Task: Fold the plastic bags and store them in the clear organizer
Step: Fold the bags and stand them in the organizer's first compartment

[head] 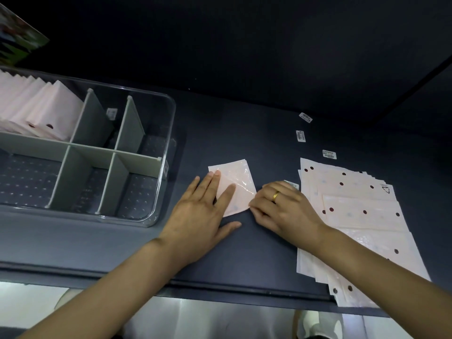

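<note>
right now a folded plastic bag point(238, 183) lies flat on the dark bench point(244, 253), about midway along it and a little nearer the front edge than the back. the left hand point(199, 211) rests on the bag's left part with its fingers straight and spread, pressing it down, thumb out on the bare bench. the right hand point(281, 206), with a gold ring point(276, 196) on one finger, has its fingers curled and pinches the bag's near right corner.

toward the bench's left end stands the clear organizer point(156, 192), split by grey dividers point(97, 152) into compartments. its far left compartment holds a row of folded bags point(41, 108) standing on edge; the other compartments in view show only the dotted floor.

toward the right end, just beside the right hand, lies a loose pile of unfolded bags point(362, 211), pale with dark round dots, reaching the front edge. the right forearm crosses over it. three small white labels point(329, 154) lie behind the pile, toward the back edge, and another peeks out by the right hand's knuckles.
</note>
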